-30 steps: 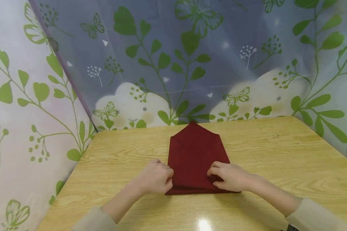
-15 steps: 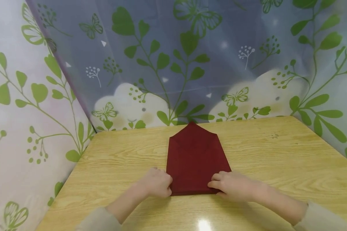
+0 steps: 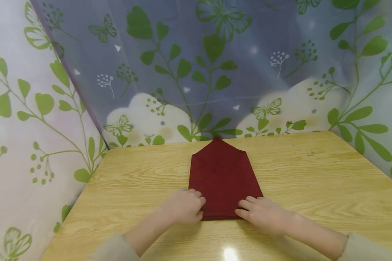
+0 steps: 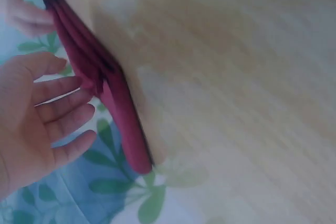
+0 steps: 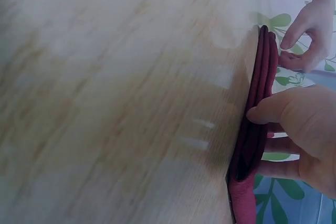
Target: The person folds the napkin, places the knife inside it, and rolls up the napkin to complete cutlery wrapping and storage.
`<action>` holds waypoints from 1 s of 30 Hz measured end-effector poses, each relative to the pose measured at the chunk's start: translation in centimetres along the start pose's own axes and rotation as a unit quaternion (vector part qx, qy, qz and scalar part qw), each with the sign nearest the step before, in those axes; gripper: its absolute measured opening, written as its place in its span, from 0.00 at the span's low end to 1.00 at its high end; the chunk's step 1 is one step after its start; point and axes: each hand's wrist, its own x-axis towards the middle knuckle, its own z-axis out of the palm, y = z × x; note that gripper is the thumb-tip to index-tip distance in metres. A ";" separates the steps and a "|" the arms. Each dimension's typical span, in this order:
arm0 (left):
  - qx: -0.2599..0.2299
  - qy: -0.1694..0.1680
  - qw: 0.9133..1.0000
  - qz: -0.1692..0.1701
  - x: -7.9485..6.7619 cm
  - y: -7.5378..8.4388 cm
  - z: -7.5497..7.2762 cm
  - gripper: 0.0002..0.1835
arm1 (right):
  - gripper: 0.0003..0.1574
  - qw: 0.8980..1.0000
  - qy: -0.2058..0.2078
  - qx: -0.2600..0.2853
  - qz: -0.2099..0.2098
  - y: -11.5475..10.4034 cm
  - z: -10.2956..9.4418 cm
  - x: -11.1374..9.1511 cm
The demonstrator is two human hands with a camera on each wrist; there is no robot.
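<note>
A dark red folded cloth (image 3: 222, 181) lies on the table, its pointed end at the far side. Layered folds of the cloth (image 5: 257, 98) show along the near edge in the right wrist view. My right hand (image 3: 264, 214) pinches the near right corner, thumb against the folded edge and fingers over the top. At the near left corner is my left hand (image 3: 187, 206); in the left wrist view the fingers of this left hand (image 4: 47, 114) are loosely bent and spread, fingertips at the cloth's top, not wrapped round it.
The light wood-grain table (image 3: 140, 174) extends on both sides of the cloth. Behind it hangs a blue backdrop (image 3: 170, 72) with green leaves and butterflies. A pale leaf-printed side panel (image 3: 16, 127) stands at the left.
My left hand has moved right from the cloth's left edge onto its near left corner. My right hand has come slightly nearer, to the near edge, which now lies flatter and straighter.
</note>
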 end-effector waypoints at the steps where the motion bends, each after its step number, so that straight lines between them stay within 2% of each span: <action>1: 0.000 0.001 1.000 0.008 0.1 0.3 0.0 0.10 | 0.21 1.000 0.001 0.000 0.001 0.0 0.0 0.0; 4: 0.006 0.002 1.000 0.025 0.2 1.3 0.3 0.13 | 0.22 1.000 -0.003 -0.004 0.005 0.1 0.1 0.1; 11: 0.013 0.020 0.999 0.030 0.3 2.3 0.9 0.09 | 0.16 0.999 -0.002 -0.033 0.031 -0.6 0.3 0.4; 16: 0.071 0.071 0.994 0.049 0.4 2.7 1.1 0.10 | 0.13 0.998 0.005 -0.039 0.055 -1.1 0.4 0.7; 20: 0.100 0.100 0.989 0.046 0.6 3.1 1.3 0.11 | 0.12 0.997 0.014 -0.043 0.055 -1.2 0.7 0.7; 30: 0.135 0.102 0.985 0.036 1.3 3.8 1.6 0.10 | 0.13 0.995 0.052 -0.080 0.032 -1.0 1.5 1.0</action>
